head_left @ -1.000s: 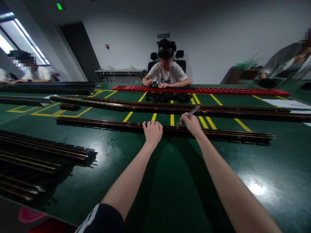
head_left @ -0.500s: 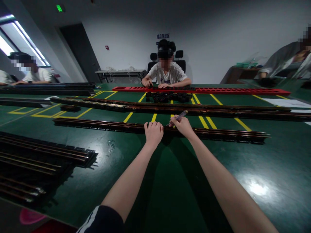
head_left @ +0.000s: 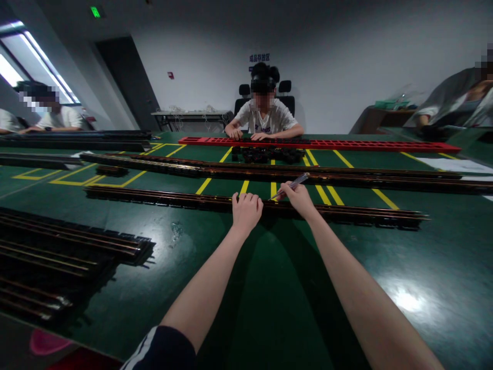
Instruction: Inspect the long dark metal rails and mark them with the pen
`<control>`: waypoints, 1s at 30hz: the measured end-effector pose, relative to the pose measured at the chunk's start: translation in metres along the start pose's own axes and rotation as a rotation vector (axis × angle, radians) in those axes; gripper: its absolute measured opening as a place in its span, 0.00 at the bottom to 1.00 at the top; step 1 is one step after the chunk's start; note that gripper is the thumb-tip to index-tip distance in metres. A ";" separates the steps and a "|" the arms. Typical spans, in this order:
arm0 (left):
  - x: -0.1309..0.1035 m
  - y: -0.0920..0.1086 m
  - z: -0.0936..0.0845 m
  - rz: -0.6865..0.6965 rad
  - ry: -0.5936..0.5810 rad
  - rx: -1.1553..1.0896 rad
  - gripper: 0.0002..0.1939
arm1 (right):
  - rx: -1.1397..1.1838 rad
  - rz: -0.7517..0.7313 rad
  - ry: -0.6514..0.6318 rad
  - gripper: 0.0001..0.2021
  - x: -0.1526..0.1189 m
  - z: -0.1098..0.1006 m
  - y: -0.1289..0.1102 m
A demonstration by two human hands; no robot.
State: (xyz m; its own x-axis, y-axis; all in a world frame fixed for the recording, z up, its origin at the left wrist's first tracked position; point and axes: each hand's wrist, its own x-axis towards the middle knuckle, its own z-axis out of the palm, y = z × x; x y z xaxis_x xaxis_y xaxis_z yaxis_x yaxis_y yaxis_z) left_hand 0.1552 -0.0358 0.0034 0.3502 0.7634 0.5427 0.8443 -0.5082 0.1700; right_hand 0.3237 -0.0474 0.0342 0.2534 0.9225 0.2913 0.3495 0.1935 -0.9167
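Observation:
A long dark strip (head_left: 370,214) with copper-coloured rods lies across the green table (head_left: 265,303) in front of me. My left hand (head_left: 247,209) rests on the middle of this strip, its fingers bent over the far edge; whether they grip the strip is hard to make out. Just to the right, my right hand (head_left: 296,198) is closed round a slim pen-like tool (head_left: 295,183). The tool slants down to the left, its tip at the strip close to my left fingers.
More rodded strips (head_left: 385,180) lie beyond, others (head_left: 69,234) at the left. A person (head_left: 265,115) sits opposite at a red slotted frame (head_left: 385,145), behind small black parts (head_left: 265,154). Other people sit at both sides.
Both my hands have shifted slightly right along the strip, the right one further, carrying the tool with it. The gap between them is a little wider.

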 end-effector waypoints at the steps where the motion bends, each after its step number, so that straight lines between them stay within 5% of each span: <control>1: 0.000 0.000 0.001 0.009 -0.004 -0.005 0.18 | 0.006 0.003 0.002 0.13 0.001 0.000 0.001; 30: 0.000 -0.001 -0.001 0.065 -0.079 0.002 0.21 | 0.034 0.041 0.082 0.12 0.002 -0.003 0.010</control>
State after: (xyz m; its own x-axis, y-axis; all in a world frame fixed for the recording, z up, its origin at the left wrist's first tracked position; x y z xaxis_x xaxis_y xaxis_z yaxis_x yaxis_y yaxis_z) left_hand 0.1538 -0.0354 0.0041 0.4353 0.7579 0.4859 0.8194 -0.5571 0.1349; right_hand 0.3307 -0.0444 0.0269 0.3406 0.8995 0.2736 0.3068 0.1687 -0.9367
